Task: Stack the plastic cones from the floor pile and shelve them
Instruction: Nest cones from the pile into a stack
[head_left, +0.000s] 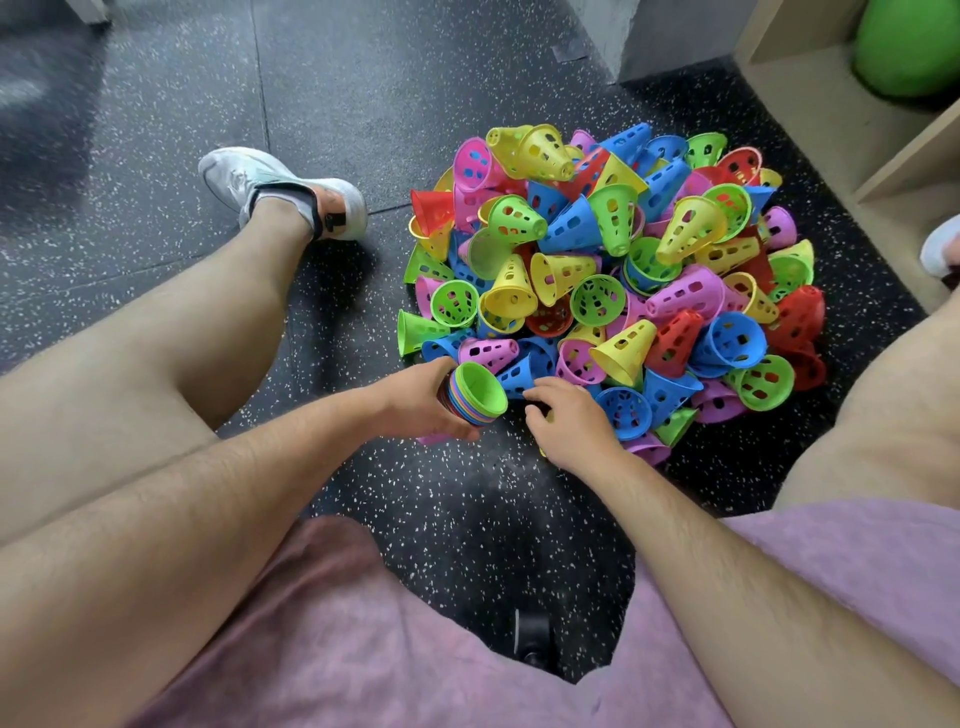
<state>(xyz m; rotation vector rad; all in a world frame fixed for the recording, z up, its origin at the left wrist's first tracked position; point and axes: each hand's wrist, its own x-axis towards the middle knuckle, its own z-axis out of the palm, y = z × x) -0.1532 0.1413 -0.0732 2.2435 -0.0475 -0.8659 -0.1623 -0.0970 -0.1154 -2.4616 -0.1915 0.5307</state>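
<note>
A heap of perforated plastic cones (613, 275) in yellow, green, blue, pink and red lies on the dark speckled floor ahead of me. My left hand (421, 400) grips a nested stack of cones (475, 395) at the heap's near edge; the stack lies on its side, its green open mouth facing right. My right hand (563, 421) reaches into the near edge of the heap beside a blue cone (519, 376), fingers curled over cones there. Whether it holds one is hidden.
I sit on the floor with legs spread around the heap; my left shoe (280, 189) lies at the upper left. A light wooden shelf unit (841, 109) stands at the right with a green ball (909, 47) inside. A grey pillar base (670, 36) stands behind the heap.
</note>
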